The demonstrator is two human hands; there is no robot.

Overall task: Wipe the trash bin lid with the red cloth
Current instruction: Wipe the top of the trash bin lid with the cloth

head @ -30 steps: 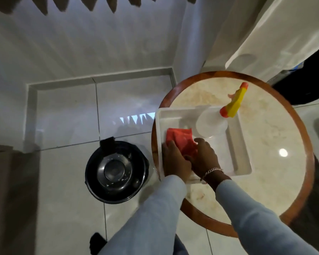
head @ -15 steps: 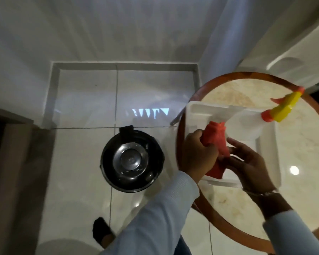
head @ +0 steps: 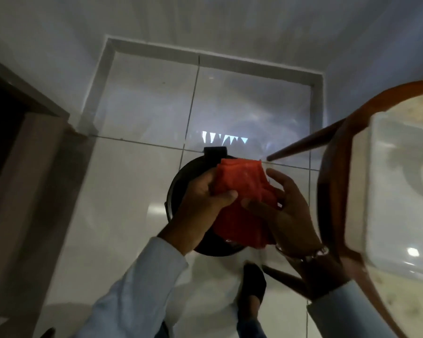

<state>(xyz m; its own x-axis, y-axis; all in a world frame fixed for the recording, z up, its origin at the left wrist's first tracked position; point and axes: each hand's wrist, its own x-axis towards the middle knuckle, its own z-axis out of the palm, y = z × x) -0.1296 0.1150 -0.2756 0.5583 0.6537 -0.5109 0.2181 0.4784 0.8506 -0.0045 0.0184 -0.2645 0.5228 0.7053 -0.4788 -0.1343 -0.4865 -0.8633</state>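
The red cloth (head: 242,196) hangs bunched in the air, held between both hands. My left hand (head: 200,203) grips its left side with the thumb over the front. On the cloth's right side my right hand (head: 283,211) pinches it with thumb and fingers. Directly below stands the round black trash bin (head: 181,189) on the tiled floor, its lid almost wholly hidden by the cloth and hands. Only the bin's left rim, its lower edge and the black hinge block (head: 215,152) at the back show.
A round wooden-rimmed table (head: 332,172) with a white tray (head: 401,191) fills the right side, its legs angling toward the bin. A foot in a dark shoe (head: 253,284) stands just in front of the bin. A brown door frame (head: 29,152) lies left.
The cloth has been lifted out of the white tray and carried left, from over the table to above the bin. The view has swung left and down toward the bin.
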